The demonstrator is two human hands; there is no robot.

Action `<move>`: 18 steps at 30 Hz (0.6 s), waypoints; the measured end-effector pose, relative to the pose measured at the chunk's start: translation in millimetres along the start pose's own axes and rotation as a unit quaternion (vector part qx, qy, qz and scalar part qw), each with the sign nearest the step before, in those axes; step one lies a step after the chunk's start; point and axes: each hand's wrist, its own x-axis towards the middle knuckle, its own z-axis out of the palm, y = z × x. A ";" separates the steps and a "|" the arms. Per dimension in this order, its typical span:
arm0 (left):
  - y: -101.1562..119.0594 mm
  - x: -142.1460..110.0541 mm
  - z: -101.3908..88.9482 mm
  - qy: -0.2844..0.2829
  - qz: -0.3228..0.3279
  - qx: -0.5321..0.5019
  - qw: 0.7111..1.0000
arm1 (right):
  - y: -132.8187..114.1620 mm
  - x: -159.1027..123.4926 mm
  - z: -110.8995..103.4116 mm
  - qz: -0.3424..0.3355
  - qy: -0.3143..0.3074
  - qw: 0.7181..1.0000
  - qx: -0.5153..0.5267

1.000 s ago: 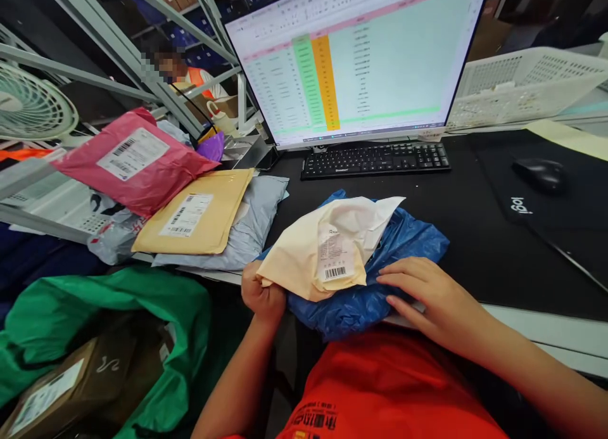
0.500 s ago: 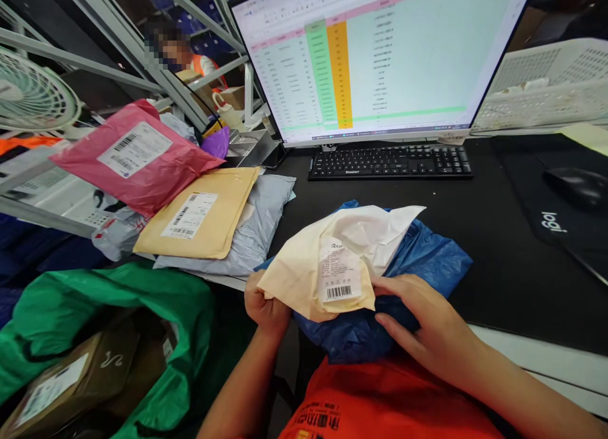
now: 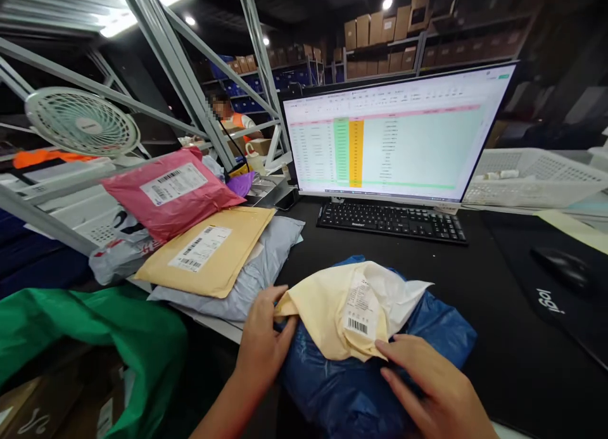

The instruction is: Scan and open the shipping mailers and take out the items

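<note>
A cream mailer bag [image 3: 327, 309] with a barcode label [image 3: 360, 306] lies on top of a blue plastic parcel [image 3: 361, 375] at the near edge of the black desk [image 3: 479, 293]. My left hand [image 3: 262, 337] is closed on the cream bag's left corner. My right hand [image 3: 427, 388] rests on the blue parcel, its fingertips pinching the cream bag's lower edge just below the label.
To the left lies a stack of parcels: pink mailer [image 3: 171, 192], yellow padded envelope [image 3: 209, 249], grey bag [image 3: 256, 268]. Behind stand a keyboard [image 3: 392, 220], monitor [image 3: 394, 138], white basket [image 3: 532, 176], mouse [image 3: 563, 268]. A green sack [image 3: 95, 337] sits lower left, a fan [image 3: 80, 122] upper left. A person sits beyond the shelving.
The view has tilted upward, showing the shelves behind. My left hand has shifted on the cream bag's corner, and my right hand has moved in under the label.
</note>
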 end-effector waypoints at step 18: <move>28.3 40.6 37.5 0.001 0.235 -0.077 0.969 | -2.4 21.9 1.8 -0.031 0.006 0.999 0.020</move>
